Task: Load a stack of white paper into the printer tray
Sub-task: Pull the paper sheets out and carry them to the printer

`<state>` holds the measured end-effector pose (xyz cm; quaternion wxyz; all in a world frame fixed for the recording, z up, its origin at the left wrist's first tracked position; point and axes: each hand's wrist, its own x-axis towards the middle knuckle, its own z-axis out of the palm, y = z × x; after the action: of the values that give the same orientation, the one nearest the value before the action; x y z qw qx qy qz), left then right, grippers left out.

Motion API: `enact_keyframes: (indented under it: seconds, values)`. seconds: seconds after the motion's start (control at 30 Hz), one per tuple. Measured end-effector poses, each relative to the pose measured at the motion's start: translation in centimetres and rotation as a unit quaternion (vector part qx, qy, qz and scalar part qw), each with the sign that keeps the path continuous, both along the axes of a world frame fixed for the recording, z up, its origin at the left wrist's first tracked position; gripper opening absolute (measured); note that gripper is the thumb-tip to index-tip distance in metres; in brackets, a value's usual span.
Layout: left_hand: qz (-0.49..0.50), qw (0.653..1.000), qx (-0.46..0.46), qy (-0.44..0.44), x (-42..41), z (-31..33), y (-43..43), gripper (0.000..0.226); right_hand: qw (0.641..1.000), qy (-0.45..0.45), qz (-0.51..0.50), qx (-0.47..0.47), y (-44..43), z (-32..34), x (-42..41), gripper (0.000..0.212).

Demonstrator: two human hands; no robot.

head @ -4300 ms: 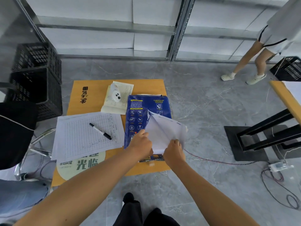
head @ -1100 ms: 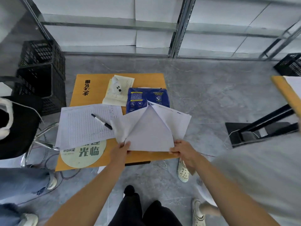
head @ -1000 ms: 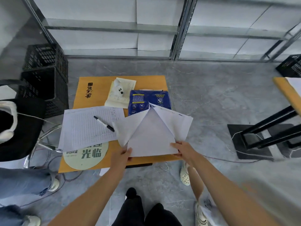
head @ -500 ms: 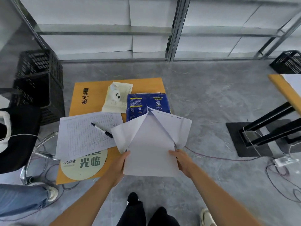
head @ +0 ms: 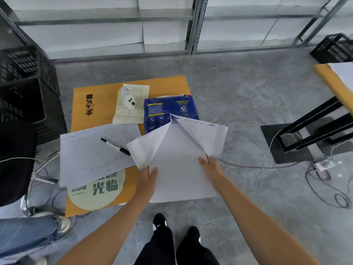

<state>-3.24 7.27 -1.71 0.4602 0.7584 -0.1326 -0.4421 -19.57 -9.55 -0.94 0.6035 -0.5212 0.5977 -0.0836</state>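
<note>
A stack of white paper (head: 179,167) is partly out of its blue wrapper (head: 168,111), whose white flaps are folded open to both sides. The stack's near end sticks out past the front edge of the small orange table (head: 99,113). My left hand (head: 148,176) grips the stack's left edge, thumb on top. My right hand (head: 211,166) grips its right edge next to the right flap. No printer or tray is in view.
On the table lie a lined form (head: 91,153) with a black marker (head: 115,146), a small white device (head: 128,99) on a notepad, and a round green-lettered sign (head: 97,190). Black crates (head: 24,92) stand left. A black stand (head: 309,134) and cables (head: 324,180) are on the floor right.
The wrapper was opened and its flaps spread. Both hands have drawn the white stack toward me, so more of it now overhangs the table's front edge. A person who walked by is gone.
</note>
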Motion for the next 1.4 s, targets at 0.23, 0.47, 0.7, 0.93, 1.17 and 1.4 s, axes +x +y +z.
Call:
enact_keyframes:
  seconds: [0.23,0.47,0.7,0.93,1.17,1.4]
  values:
    - [-0.033,0.999,0.016,-0.001,-1.1,2.5,2.3,0.030,0.999,-0.024,-0.031,0.017,4.1,1.3,-1.9,0.028]
    - [-0.032,0.998,0.025,-0.048,-3.3,5.1,5.8,0.028,0.999,-0.022,-0.037,0.027,7.9,3.0,-3.9,0.032]
    - [-0.051,0.993,0.026,-0.102,-7.2,5.9,10.0,0.027,0.997,-0.056,-0.050,0.028,12.4,4.4,-8.1,0.016]
    - [-0.052,0.987,-0.050,-0.144,-8.0,10.6,11.5,0.032,0.994,-0.077,-0.036,-0.066,13.7,9.8,-9.3,0.019]
    - [-0.077,0.986,-0.140,-0.054,-5.5,20.6,6.1,0.016,0.974,-0.125,-0.120,-0.149,12.3,20.9,-9.9,0.026]
    - [-0.241,0.938,-0.250,0.010,-6.4,27.0,1.0,0.030,0.942,-0.140,-0.229,-0.202,14.2,28.7,-13.9,0.035]
